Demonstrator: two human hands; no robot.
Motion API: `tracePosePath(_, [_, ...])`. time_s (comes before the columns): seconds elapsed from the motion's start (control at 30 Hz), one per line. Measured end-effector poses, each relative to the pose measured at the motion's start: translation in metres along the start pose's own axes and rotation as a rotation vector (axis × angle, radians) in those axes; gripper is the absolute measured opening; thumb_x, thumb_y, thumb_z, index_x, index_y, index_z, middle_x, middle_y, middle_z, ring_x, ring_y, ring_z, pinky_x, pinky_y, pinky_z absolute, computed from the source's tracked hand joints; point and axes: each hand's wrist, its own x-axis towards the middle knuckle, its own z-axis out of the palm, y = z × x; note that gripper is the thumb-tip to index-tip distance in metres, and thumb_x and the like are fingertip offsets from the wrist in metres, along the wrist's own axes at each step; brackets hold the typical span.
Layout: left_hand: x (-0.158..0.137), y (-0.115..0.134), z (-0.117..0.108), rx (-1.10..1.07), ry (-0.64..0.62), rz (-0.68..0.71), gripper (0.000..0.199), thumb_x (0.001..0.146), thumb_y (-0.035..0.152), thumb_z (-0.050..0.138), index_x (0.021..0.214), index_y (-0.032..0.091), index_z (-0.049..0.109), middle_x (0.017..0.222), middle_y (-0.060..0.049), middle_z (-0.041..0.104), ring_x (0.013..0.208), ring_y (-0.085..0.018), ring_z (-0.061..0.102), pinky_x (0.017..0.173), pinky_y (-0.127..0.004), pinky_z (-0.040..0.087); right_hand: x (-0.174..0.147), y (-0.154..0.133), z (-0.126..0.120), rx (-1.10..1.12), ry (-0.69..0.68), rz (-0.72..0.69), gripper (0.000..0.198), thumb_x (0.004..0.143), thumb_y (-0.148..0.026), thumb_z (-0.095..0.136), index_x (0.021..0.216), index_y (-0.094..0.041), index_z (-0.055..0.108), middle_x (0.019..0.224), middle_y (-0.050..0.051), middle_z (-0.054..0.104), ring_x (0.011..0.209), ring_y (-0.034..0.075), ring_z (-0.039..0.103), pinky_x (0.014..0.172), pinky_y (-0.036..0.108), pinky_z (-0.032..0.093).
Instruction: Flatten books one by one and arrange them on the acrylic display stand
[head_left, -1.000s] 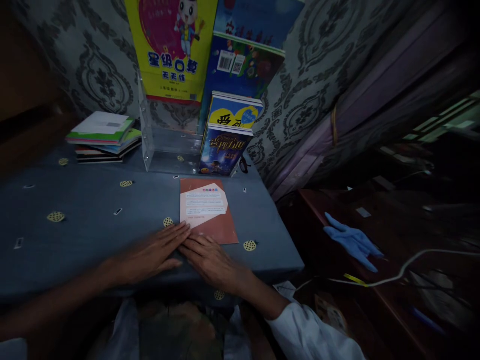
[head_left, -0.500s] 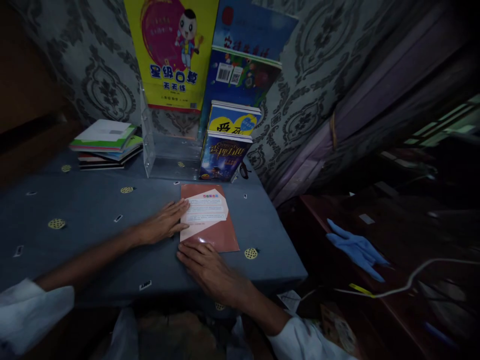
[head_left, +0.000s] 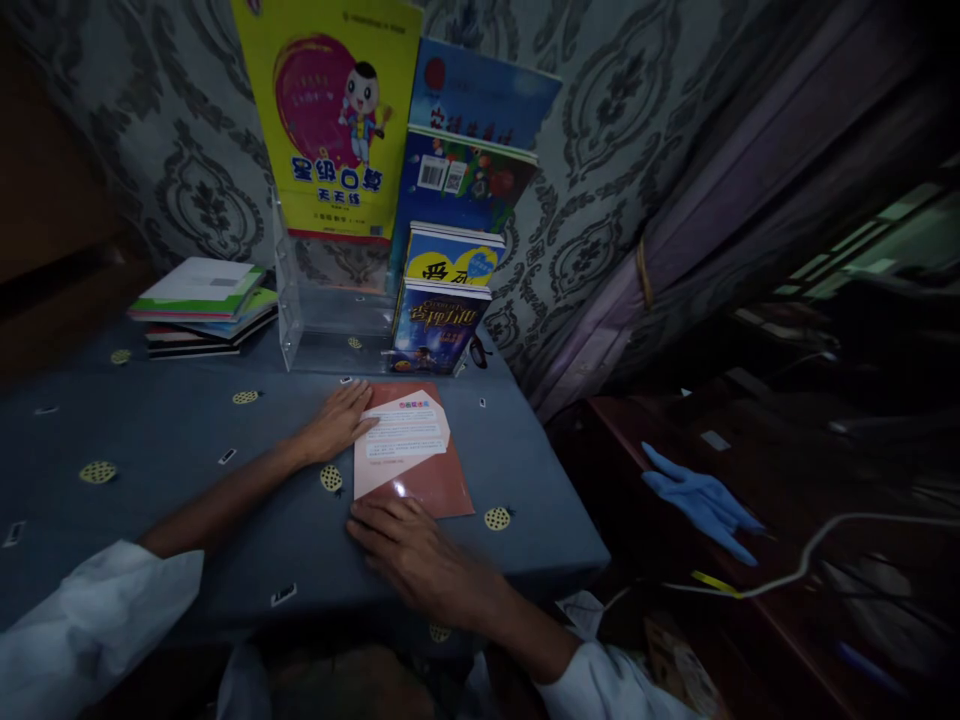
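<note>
A thin reddish-brown book (head_left: 431, 485) with a pale printed panel lies flat on the cloth-covered table. My left hand (head_left: 339, 420) rests at its upper left edge, fingers stretched out and the tips on the cover. At the near edge of the book lies my right hand (head_left: 412, 550), its fingers extended flat and touching the lower left corner. Neither hand is wrapped round anything. Just behind the book stands a clear acrylic rack (head_left: 330, 350), with several books in its right side and a yellow workbook (head_left: 330, 120) upright in its left.
A stack of books (head_left: 202, 300) sits on the table (head_left: 187, 420) at the left, near the patterned wall. Dark glasses (head_left: 480, 352) lie beside the rack. To the right, a lower dark surface holds blue gloves (head_left: 701, 500) and a white cable (head_left: 810, 560).
My left hand has slid up along the book's left edge toward its far corner. My right hand stays at the near edge. The whole view has shifted slightly.
</note>
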Motion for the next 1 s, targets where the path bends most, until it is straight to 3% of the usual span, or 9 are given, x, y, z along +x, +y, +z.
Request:
tracePosePath(0.47, [0.001,0.001,0.003,0.033,0.015,-0.012,0.070,0.103,0.052,0.025,0.151,0.002,0.035,0.160,-0.021,0.031,0.151,-0.030,0.024,0.123,-0.047,0.021,0.036,0.038,-0.004,-0.073,0.006,-0.060,0.038,0.105,-0.025,0.041,0.140,-0.018,0.054,0.146,0.010,0.057,0.135,0.019,0.048,0.110,0.038,0.041])
tracePosePath(0.83, [0.001,-0.014,0.010,0.007,0.081,0.062,0.060,0.104,0.045,0.021,0.149,0.010,0.040,0.158,-0.016,0.037,0.149,-0.026,0.032,0.122,-0.046,0.026,0.065,0.076,-0.012,-0.111,0.032,0.002,0.042,0.103,-0.025,0.044,0.144,-0.018,0.052,0.147,0.011,0.055,0.139,0.020,0.045,0.117,0.043,0.035])
tracePosePath(1.0, [0.000,-0.019,0.008,-0.006,0.098,0.091,0.056,0.104,0.036,0.022,0.148,0.008,0.041,0.157,-0.017,0.039,0.148,-0.025,0.034,0.123,-0.046,0.026,0.075,0.094,-0.011,-0.104,0.044,0.019,0.043,0.103,-0.025,0.044,0.145,-0.017,0.049,0.151,0.011,0.051,0.142,0.021,0.043,0.119,0.042,0.033])
